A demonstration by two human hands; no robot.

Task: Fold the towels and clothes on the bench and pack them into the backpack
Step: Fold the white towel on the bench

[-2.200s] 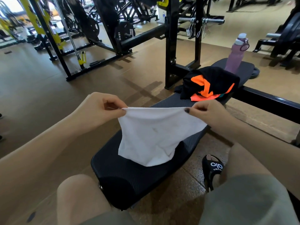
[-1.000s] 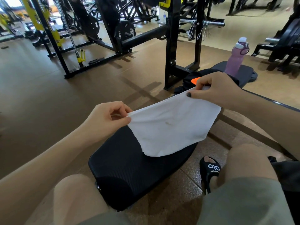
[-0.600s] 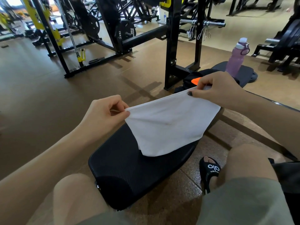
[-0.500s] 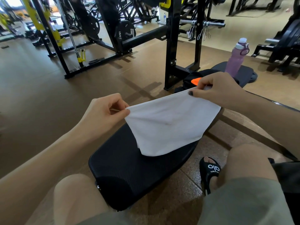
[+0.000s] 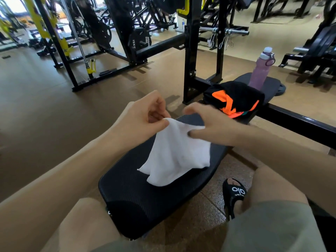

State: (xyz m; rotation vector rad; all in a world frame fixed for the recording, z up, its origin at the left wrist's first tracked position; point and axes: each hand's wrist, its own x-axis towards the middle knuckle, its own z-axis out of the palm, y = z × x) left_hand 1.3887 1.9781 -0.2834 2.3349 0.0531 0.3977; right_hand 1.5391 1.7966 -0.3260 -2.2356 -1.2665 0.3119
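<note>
Hands meet at the centre of the frame over a black padded gym bench (image 5: 145, 200) with a ribbed surface. The left hand (image 5: 143, 117) pinches the top corner of a white terry towel (image 5: 174, 153) between thumb and curled fingers, and the cloth hangs down from that point in soft vertical folds, its lower edge resting on the bench pad. The right hand (image 5: 212, 124) sits just beside the left with its fingers spread and arched over the towel's upper edge; the thumb, with a dark painted nail, presses against the cloth, though motion blur on the fingertips makes it hard to say whether they actually grip the fabric.

Right of centre and higher in the frame, a crumpled black garment with bright orange panels (image 5: 234, 99) lies in a heap on the same bench. Just behind it, toward the upper right, a tall lilac plastic water bottle (image 5: 260, 70) with a loop cap stands upright on the far end of the pad.

Along the bottom of the frame the person's bare knees flank the bench, in grey-green shorts (image 5: 269, 228). At lower right a foot in a black slide sandal (image 5: 234, 195) with white lettering rests on the brown speckled floor. Black and yellow weight racks fill the upper part of the frame.
</note>
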